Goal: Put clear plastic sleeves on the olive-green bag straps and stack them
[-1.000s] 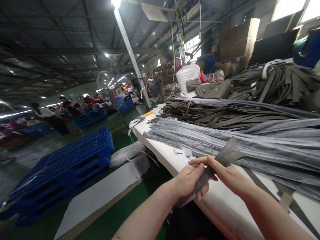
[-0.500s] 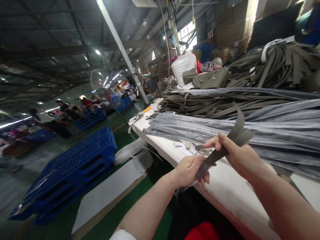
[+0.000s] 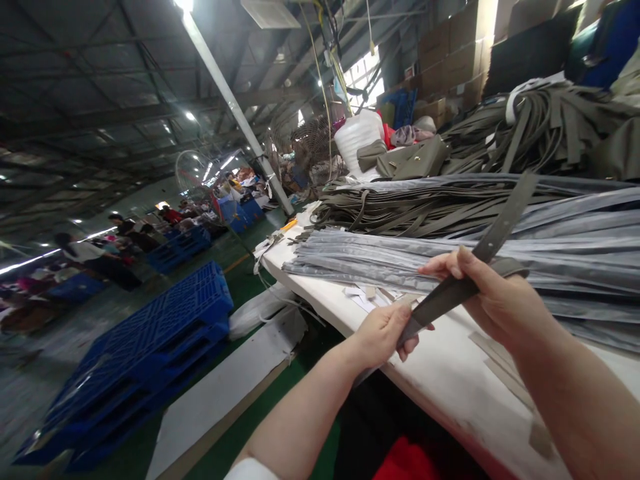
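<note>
A dark olive-grey strap (image 3: 444,298) runs slantwise between my two hands above the front edge of the table. My left hand (image 3: 384,335) is closed round its lower part, where a greyish end hangs down past the fingers. Higher up, my right hand (image 3: 493,287) grips the same strap between thumb and fingers. Beyond that hand a flat length with small holes sticks up, and another part curls back over the hand. Just behind lies a bundle of straps in grey wrapping (image 3: 365,257), with a pile of dark straps (image 3: 400,203) behind it.
The white table (image 3: 450,380) carries paper scraps (image 3: 367,297) and strips of card (image 3: 500,367). A big heap of straps (image 3: 540,127) and an olive bag (image 3: 415,159) lie at the back. Blue pallets (image 3: 150,347) and a white board (image 3: 225,393) are on the left. People stand far off.
My right hand has moved slightly right along the strap, so a longer stretch shows between my hands. The strap's free end now stands straighter and further right. The left hand stays nearly in place.
</note>
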`<state>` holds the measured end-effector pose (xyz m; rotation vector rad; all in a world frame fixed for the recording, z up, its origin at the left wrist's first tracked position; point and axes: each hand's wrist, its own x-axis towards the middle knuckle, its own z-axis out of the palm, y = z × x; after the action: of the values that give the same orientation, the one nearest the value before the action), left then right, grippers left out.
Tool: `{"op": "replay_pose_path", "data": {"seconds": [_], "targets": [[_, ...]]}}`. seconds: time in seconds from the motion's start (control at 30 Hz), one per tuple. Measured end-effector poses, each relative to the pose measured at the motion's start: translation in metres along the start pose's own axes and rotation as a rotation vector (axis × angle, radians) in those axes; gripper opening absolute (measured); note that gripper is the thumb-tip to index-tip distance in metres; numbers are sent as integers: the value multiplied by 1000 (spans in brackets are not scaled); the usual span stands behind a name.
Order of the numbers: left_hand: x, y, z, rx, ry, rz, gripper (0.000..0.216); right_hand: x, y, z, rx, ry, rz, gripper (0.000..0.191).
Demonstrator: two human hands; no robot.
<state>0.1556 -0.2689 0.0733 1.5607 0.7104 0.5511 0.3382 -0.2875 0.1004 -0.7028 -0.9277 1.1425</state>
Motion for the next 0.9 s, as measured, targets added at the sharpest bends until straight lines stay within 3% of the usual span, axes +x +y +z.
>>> {"op": "replay_pose_path", "data": {"seconds": [0.17, 0.27, 0.4, 0.47, 0.7, 0.8, 0.9], "targets": [[8, 10, 9, -9, -28, -4, 75, 1, -7, -8, -31, -158, 66, 47], [18, 17, 14, -3, 6, 31, 73, -3, 2, -1, -16, -189, 59, 48], [26, 21, 18, -21, 95, 97, 61, -6, 14, 9, 31, -251, 156, 49], [24, 20, 17, -4, 99, 89, 62, -4, 13, 7, 40, -214, 151, 46], [6, 13, 15, 95, -20, -55, 74, 7, -24, -28, 154, 156, -67, 32], [5, 14, 17, 92, -40, -71, 77, 9, -28, -33, 34, 130, -80, 34], [9, 20, 20, 87, -25, -53, 77, 8, -23, -31, -69, 14, -39, 39]]}}
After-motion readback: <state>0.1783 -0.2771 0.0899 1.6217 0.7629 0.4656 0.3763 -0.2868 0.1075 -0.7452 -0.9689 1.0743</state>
